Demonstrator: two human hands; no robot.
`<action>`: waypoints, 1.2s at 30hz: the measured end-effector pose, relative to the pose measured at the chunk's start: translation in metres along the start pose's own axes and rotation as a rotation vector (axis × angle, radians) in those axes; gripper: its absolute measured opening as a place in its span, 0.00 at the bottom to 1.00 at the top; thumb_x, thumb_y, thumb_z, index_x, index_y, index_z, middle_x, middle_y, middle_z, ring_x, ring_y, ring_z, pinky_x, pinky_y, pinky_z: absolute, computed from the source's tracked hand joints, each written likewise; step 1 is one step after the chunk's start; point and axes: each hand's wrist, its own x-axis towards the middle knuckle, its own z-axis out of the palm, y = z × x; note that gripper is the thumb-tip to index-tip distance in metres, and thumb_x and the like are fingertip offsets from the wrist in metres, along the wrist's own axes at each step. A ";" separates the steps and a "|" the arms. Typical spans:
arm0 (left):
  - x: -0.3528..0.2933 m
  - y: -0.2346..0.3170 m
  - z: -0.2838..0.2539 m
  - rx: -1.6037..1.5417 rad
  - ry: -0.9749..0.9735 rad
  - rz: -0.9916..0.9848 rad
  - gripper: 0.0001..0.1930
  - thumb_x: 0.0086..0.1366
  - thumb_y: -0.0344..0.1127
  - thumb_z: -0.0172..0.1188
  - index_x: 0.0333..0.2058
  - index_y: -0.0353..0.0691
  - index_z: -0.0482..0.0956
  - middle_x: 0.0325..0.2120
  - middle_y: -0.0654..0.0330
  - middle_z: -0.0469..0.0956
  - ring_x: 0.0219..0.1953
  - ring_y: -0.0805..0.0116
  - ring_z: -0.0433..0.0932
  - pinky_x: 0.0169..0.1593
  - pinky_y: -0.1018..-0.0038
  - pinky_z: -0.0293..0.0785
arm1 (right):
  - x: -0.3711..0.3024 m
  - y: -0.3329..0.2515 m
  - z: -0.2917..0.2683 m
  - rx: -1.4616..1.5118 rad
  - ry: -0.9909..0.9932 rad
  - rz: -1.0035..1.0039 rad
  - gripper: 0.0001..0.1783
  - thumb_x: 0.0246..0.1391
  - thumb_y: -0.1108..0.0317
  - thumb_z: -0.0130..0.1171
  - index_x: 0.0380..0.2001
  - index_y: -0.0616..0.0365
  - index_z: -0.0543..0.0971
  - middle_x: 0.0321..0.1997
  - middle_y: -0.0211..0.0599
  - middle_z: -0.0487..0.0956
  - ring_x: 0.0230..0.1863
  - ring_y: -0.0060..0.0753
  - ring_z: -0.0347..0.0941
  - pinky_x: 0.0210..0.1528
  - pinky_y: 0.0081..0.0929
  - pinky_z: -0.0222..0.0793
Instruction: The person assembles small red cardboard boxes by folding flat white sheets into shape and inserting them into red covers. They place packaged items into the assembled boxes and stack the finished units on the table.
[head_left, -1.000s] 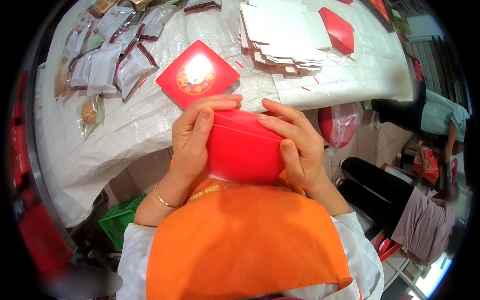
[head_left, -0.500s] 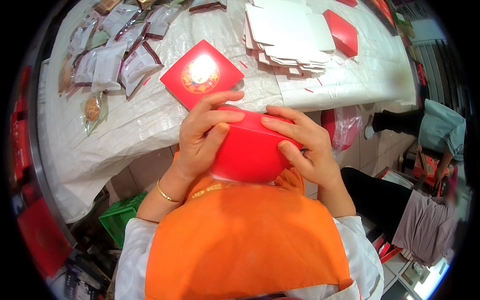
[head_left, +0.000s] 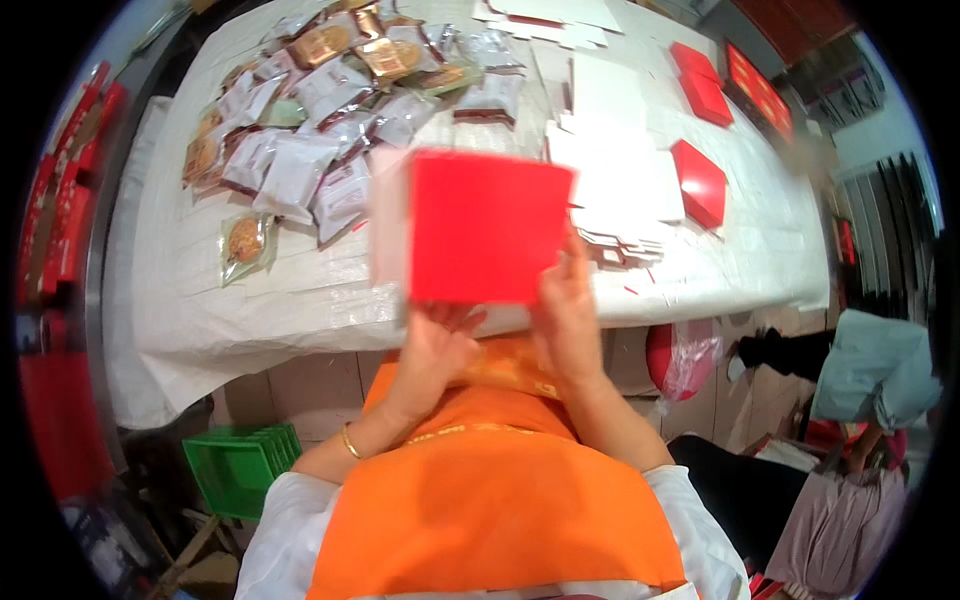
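A red square cardboard box (head_left: 490, 230) is held up above the near edge of the table, its plain red face toward me and a pale, blurred side along its left. My right hand (head_left: 565, 315) grips its lower right edge, fingers reaching up that side. At the lower left edge is my left hand (head_left: 438, 345), closed against the box, with its fingertips partly hidden and smeared by motion. The red piece with a round gold medallion from the earlier frame does not show; the raised box may cover it.
Wrapped pastries in sachets (head_left: 330, 90) cover the table's left, with one clear-wrapped pastry (head_left: 245, 240) nearer. White card blanks (head_left: 620, 150) are stacked right of centre. Red boxes (head_left: 700, 185) lie beyond. A green crate (head_left: 240, 470) stands below left; another person (head_left: 870, 370) is at right.
The red box has gone from low at my apron up over the table, turned so a flat square face shows. Both hands have shifted to its lower edges, and the view takes in more table.
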 end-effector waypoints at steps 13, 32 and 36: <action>-0.028 0.080 -0.124 0.054 0.742 0.378 0.26 0.73 0.36 0.52 0.65 0.38 0.58 0.59 0.54 0.67 0.58 0.65 0.71 0.59 0.66 0.71 | 0.150 0.080 0.103 -1.529 -1.001 -0.717 0.36 0.43 0.65 0.71 0.57 0.59 0.71 0.56 0.46 0.74 0.57 0.48 0.70 0.60 0.39 0.68; -0.030 0.070 -0.088 0.393 0.543 0.240 0.45 0.63 0.23 0.56 0.71 0.42 0.37 0.60 0.48 0.63 0.60 0.62 0.66 0.64 0.65 0.64 | 0.185 0.117 0.124 -1.960 -1.216 -0.608 0.36 0.45 0.69 0.64 0.61 0.46 0.68 0.58 0.52 0.69 0.54 0.60 0.72 0.50 0.43 0.76; -0.041 0.064 -0.088 0.420 0.428 0.214 0.46 0.62 0.25 0.57 0.72 0.44 0.38 0.61 0.51 0.62 0.60 0.63 0.65 0.65 0.65 0.62 | 0.199 0.078 0.140 -1.640 -1.137 -0.126 0.34 0.43 0.72 0.61 0.58 0.47 0.70 0.48 0.46 0.75 0.49 0.45 0.75 0.50 0.41 0.75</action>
